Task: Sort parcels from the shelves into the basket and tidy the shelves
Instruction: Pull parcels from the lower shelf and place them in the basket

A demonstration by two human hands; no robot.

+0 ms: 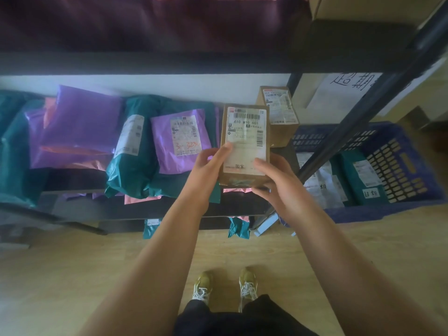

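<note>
One cardboard box [244, 141] hangs label-up over the shelf's [145, 209] front edge, gripped only at its near end by both hands, left hand [208, 166] and right hand [278, 183], so it could tip onto the second box [281, 112] behind, or clip the black post [339, 141] standing before the blue basket [400, 154].

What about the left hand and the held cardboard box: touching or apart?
Touching. In the head view the left hand lays its thumb on the label of the cardboard box, no gap; the right hand grips its lower right corner.
</note>
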